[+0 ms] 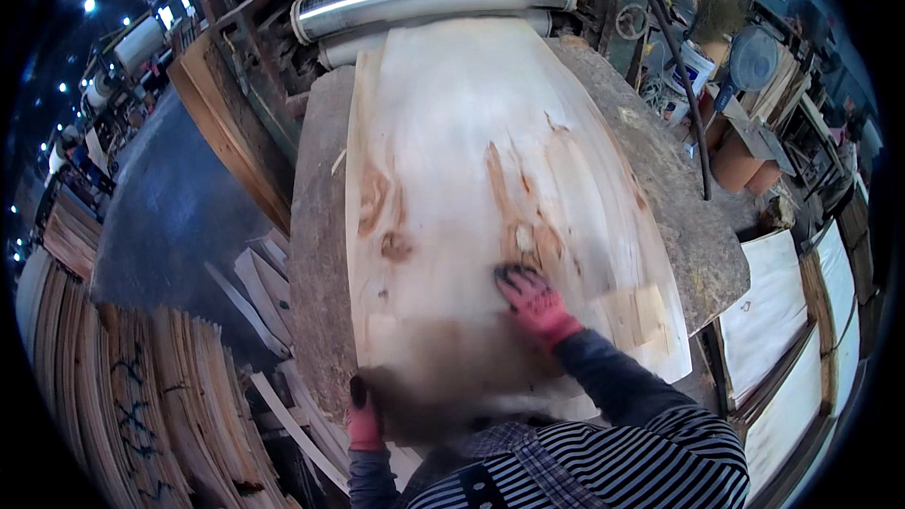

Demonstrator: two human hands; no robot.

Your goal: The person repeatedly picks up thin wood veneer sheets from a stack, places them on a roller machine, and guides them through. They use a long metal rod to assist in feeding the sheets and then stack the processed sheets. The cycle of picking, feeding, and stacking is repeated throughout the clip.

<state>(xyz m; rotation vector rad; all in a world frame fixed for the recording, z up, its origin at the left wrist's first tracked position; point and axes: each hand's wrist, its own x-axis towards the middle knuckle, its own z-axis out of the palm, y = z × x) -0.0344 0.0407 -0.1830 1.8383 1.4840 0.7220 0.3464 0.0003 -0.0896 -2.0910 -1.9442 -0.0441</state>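
A long pale wood veneer sheet (452, 132) with brown knots and streaks lies over a worn board table (679, 236). Its far end reaches a shiny metal roller (434, 0). My right hand (539, 309), in a pink glove with dark fingertips, rests on the sheet right of its middle, fingers stretched forward. At the near left corner, my left hand (364, 419) wears a matching glove and is beside the sheet's edge. One dark fingertip there points up; the other fingers are hidden. A dark blur covers the sheet's near part between my hands.
Stacked veneer sheets (160, 405) stand at the near left, with loose strips (269, 302) beside the table. A dark metal rod (683, 75) slants down at the right. Beyond it are a fan (754, 58), a white bucket (693, 71) and pale sheets (768, 311).
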